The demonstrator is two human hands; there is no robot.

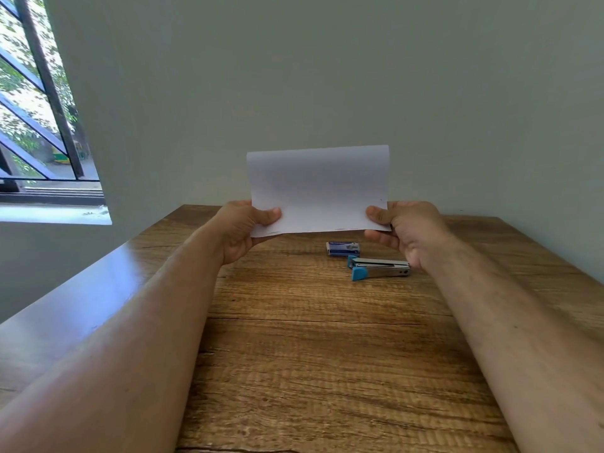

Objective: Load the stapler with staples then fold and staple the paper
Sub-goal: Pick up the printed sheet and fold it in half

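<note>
Wooden table (327,338), left hand (243,228) and right hand (405,228) pinching folded paper (318,189) upright, stapler (380,269) below

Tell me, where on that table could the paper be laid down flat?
The widest bare wood lies in the near middle of the table, between the two forearms. There is more toward its left edge, below the left hand. It is crowded under the right hand, where the stapler and the small staple box lie close together.

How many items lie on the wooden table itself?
2: a small blue-and-white staple box right of centre, and a blue-and-silver metal stapler just nearer. The raised white paper may hide others.
</note>
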